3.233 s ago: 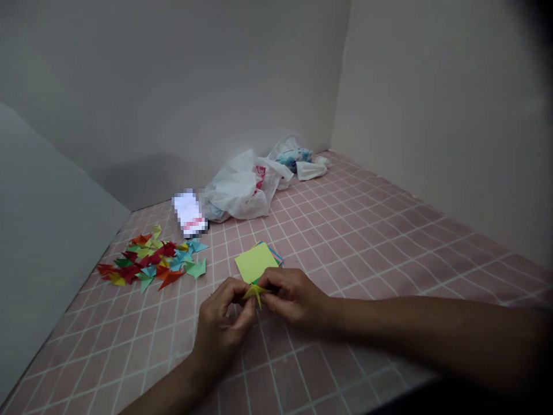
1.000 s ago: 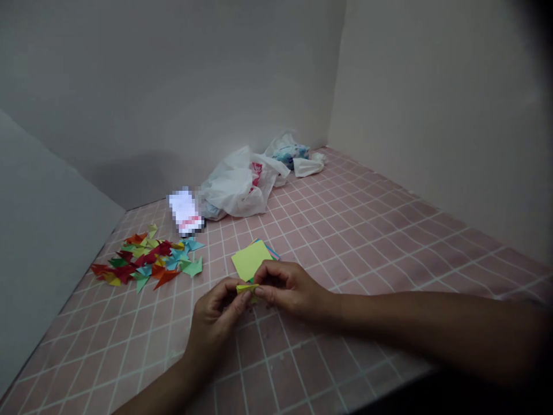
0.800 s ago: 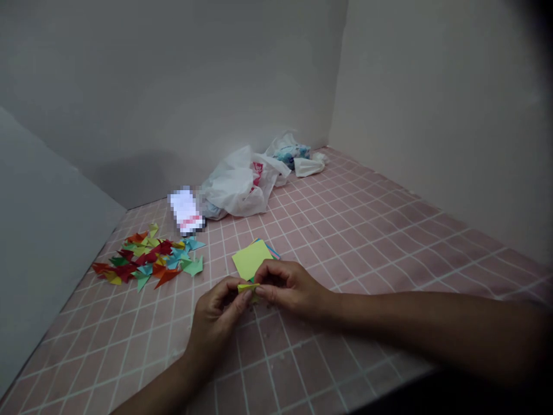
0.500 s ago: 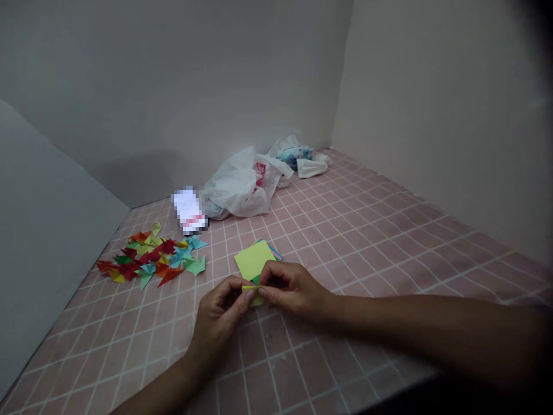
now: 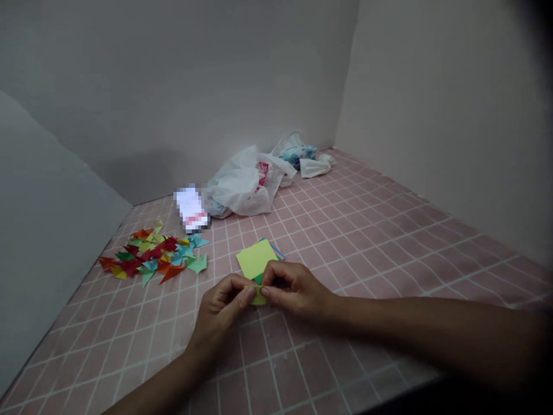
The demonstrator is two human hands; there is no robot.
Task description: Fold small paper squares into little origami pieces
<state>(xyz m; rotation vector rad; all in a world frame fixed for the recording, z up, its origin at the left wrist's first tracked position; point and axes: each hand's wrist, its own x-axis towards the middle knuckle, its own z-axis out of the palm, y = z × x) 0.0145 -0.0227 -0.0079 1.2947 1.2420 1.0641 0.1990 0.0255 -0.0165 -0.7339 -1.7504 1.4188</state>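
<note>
A small yellow folded paper (image 5: 258, 295) is pinched between two hands low in the centre of the head view.

In the head view, the left hand (image 5: 222, 307) and the right hand (image 5: 294, 290) are brought together just below the middle of the frame, and the yellow folded paper is clamped between the fingertips of both, close above the pink tiled surface (image 5: 367, 230). Just above the hands, touching the paper's upper edge in the picture, a stack of coloured paper squares (image 5: 257, 258) with a yellow-green sheet on top is seen lying flat. At centre left, a heap of folded paper pieces (image 5: 151, 258) in red, orange, green and blue is spread out. Further up, near the corner of the grey walls, a white plastic bag (image 5: 244, 181) is seen, with a crumpled blue-and-white bundle (image 5: 298, 154) to its right.
</note>
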